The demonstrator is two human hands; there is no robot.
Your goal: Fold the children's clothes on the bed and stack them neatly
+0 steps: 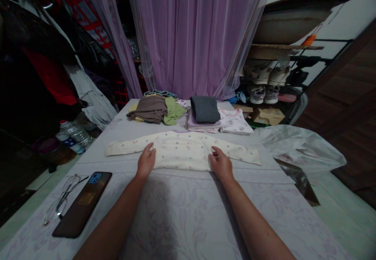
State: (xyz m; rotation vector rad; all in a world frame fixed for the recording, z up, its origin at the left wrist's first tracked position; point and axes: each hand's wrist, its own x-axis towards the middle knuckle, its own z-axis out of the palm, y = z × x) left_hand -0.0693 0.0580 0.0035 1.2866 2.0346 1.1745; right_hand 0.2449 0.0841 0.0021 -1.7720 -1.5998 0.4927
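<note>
Forearms [111, 224] are stretched forward, and the left hand [146, 161] and right hand [221, 165] are held open on a cream spotted baby sleepsuit [182, 150], folded on a lilac bedsheet [188, 220]; light, even pressure is best applied. Folded grey cloth [205, 109] is stacked beyond.

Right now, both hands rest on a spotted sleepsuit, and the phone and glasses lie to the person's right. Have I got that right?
Not quite: the phone and glasses lie to the person's left, not their right, as the head view shows. The rest holds: the left hand and right hand both rest on the spotted sleepsuit.
</note>
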